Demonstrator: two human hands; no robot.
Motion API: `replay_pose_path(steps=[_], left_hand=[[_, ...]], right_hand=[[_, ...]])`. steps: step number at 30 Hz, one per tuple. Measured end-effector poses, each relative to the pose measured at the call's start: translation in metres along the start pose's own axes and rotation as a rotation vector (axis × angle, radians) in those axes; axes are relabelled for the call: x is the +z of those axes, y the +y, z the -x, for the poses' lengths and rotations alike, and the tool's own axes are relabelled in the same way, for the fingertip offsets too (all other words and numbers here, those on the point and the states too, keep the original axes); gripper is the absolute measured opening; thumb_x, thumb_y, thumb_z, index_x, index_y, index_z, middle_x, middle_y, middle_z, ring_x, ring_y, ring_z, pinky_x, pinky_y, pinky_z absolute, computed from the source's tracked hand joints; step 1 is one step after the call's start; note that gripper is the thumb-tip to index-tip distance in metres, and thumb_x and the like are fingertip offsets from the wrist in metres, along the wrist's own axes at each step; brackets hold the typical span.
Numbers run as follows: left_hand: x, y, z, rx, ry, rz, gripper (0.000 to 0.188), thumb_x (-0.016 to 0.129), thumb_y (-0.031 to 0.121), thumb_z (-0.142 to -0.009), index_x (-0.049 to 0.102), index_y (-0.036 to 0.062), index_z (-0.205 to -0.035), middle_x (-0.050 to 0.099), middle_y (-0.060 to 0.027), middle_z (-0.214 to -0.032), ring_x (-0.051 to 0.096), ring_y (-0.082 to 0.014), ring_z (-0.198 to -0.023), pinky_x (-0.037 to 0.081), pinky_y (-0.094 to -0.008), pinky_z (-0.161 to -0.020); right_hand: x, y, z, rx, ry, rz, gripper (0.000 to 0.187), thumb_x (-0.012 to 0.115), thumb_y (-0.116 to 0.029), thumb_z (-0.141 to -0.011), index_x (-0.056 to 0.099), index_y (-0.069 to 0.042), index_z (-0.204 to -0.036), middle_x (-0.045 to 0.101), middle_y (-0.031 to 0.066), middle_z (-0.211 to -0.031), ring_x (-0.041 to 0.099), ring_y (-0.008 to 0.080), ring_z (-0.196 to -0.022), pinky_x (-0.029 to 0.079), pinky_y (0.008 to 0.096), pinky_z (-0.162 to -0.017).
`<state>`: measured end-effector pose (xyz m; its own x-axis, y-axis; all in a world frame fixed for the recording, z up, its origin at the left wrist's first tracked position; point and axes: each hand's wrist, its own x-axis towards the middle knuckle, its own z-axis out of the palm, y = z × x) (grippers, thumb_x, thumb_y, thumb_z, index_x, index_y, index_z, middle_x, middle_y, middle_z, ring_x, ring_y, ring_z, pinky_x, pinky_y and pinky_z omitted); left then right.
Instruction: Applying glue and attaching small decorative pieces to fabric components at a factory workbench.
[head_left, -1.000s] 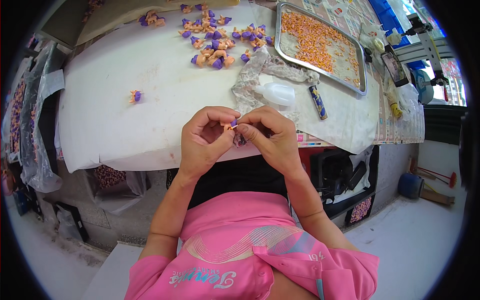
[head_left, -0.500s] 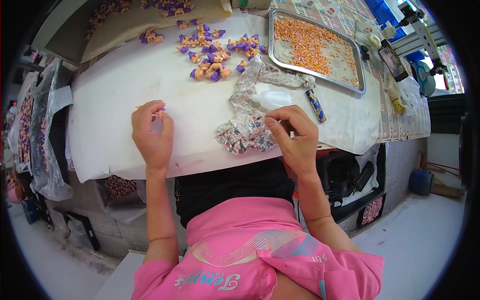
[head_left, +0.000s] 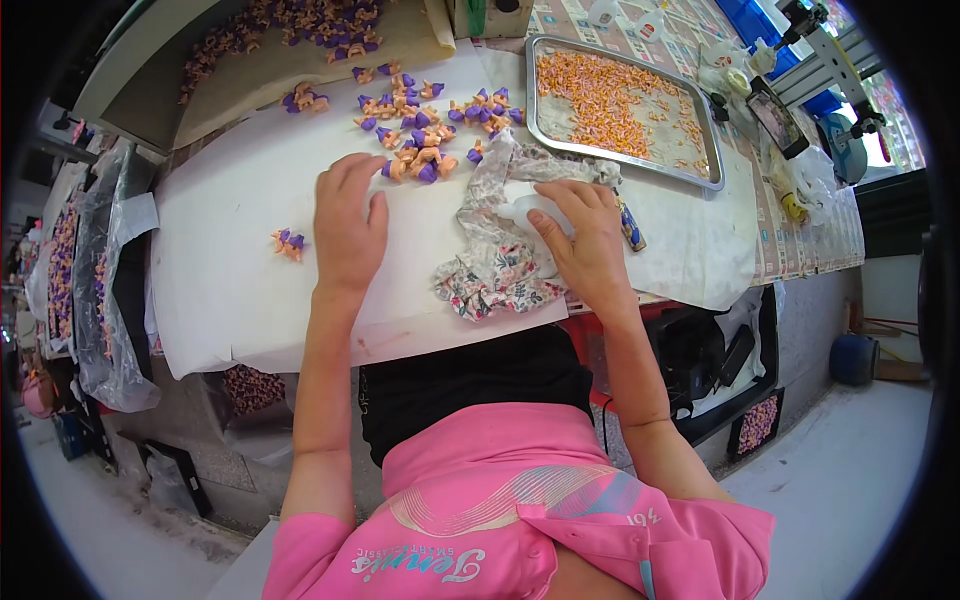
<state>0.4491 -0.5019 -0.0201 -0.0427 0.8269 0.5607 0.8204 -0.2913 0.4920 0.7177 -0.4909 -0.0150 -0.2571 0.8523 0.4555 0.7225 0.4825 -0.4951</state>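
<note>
My left hand point(head_left: 350, 222) is over the white-covered worktop with its fingers stretched out and the thumb apart, holding nothing that I can see. Its fingertips are just short of a cluster of small peach figures with purple tops point(head_left: 420, 160). A single similar figure point(head_left: 288, 244) lies to the left of this hand. My right hand point(head_left: 588, 238) is over a white plastic bottle point(head_left: 522, 207) lying on a crumpled floral cloth point(head_left: 490, 275). Thumb and fingers are parted around the bottle, which they partly hide; whether they touch it I cannot tell.
A metal tray point(head_left: 625, 158) of small orange and yellow pieces stands at the far right. A dark blue tube point(head_left: 632, 228) lies beside my right hand. More figures point(head_left: 320, 25) lie on brown paper at the back left. A phone point(head_left: 778, 118) on a stand is at the right.
My left hand has let go of a figure, left it on the worktop and moved right and away toward the cluster. My right hand has opened and moved farther forward over the bottle.
</note>
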Motion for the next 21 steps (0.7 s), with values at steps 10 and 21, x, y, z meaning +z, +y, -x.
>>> replay_pose_path(steps=[10,21], left_hand=[[0.005,-0.002,-0.009,-0.044,-0.193,0.005,0.03,0.069,0.002,-0.076,0.059,0.0026,-0.105,0.061,-0.0108,-0.102,0.054,-0.0298,-0.098,0.046,-0.0377,-0.087],[-0.009,0.002,0.001,-0.091,-0.307,0.062,0.023,0.065,0.008,-0.085,0.06,0.0009,-0.106,0.06,-0.009,-0.089,0.058,-0.0236,-0.074,0.05,-0.0291,-0.071]], right_hand=[[-0.013,-0.006,0.005,0.08,-0.167,-0.155,0.039,0.079,-0.02,-0.074,0.065,-0.002,-0.105,0.063,0.0116,-0.099,0.057,0.0301,-0.093,0.046,0.0376,-0.083],[-0.024,-0.024,0.021,0.208,-0.074,-0.466,0.037,0.079,-0.017,-0.079,0.061,-0.001,-0.108,0.06,0.0049,-0.097,0.059,0.0149,-0.091,0.047,0.0271,-0.078]])
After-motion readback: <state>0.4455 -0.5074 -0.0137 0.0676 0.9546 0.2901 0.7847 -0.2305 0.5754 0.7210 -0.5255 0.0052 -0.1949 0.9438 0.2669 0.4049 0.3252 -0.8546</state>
